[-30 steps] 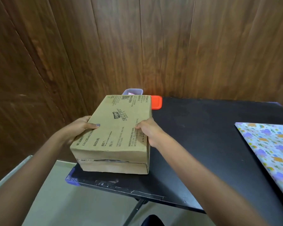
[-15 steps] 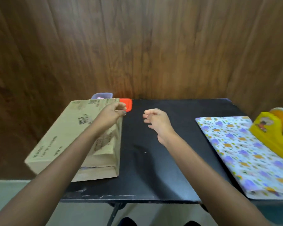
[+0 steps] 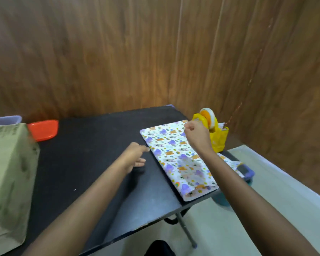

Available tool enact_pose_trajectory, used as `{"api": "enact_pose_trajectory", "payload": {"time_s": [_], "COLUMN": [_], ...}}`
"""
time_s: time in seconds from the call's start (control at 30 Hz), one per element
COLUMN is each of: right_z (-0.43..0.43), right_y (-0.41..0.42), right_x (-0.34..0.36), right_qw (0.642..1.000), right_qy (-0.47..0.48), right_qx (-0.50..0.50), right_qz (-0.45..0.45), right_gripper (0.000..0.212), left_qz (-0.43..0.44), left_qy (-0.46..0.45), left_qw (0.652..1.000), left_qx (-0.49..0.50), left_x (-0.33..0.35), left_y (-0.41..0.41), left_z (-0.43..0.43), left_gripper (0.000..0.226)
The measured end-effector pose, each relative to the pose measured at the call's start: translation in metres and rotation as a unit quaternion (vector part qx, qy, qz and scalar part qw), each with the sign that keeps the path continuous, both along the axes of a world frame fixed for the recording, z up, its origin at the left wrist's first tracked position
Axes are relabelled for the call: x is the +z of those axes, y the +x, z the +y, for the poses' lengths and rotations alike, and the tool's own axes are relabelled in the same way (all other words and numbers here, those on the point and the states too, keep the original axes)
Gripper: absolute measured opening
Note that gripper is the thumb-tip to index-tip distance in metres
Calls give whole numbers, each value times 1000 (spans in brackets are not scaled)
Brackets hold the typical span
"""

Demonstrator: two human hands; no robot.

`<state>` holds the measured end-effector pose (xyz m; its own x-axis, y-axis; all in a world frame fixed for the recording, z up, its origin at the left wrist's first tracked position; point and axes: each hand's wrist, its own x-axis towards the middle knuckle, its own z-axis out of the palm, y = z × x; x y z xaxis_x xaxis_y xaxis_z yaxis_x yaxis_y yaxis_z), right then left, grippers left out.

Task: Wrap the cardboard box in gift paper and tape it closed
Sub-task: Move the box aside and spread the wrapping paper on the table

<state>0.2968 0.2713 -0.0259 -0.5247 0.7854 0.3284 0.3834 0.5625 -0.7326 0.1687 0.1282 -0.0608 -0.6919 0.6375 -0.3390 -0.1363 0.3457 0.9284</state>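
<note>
The cardboard box point(image 3: 7, 172) stands at the left end of the black table point(image 3: 92, 163), partly cut off by the frame edge. A folded sheet of white gift paper point(image 3: 174, 156) with purple and orange prints lies flat at the right end. My left hand point(image 3: 135, 157) stretches across the table with relaxed fingers, its index fingertip at the paper's left edge. My right hand point(image 3: 197, 135) hovers over the paper's far right corner with curled fingers, and nothing shows in them. A yellow tape dispenser point(image 3: 217, 135) with a roll on top stands just behind that hand.
An orange lid point(image 3: 43, 129) and a clear plastic tub point(image 3: 5, 120) sit at the back left, behind the box. Wood-panelled walls close in behind and to the right. A blue object point(image 3: 248, 174) sticks out beyond the table's right edge. A metal table leg point(image 3: 186, 230) shows below.
Both hands have let go of the box and moved right to the gift paper. My view has swung right, so the box now sits at the far left.
</note>
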Motion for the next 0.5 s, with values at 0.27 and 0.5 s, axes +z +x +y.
{"api": "enact_pose_trajectory", "payload": {"time_s": [0.27,0.5], "right_z": [70,98], "right_y": [32,38], "right_x": [-26,-32], "right_qw": [966,978], "right_qy": [64,-52], "right_qx": [-212,-176], "right_qz": [-132,-99], "right_gripper": [71,47], "left_qz": [-164,-150], "left_qy": [52,79], "left_qw": [979,969], "left_qx": [108,182], "left_x": [-14,-21], "left_y": [32,37], "left_z": [60,74], "left_gripper": [11,30]}}
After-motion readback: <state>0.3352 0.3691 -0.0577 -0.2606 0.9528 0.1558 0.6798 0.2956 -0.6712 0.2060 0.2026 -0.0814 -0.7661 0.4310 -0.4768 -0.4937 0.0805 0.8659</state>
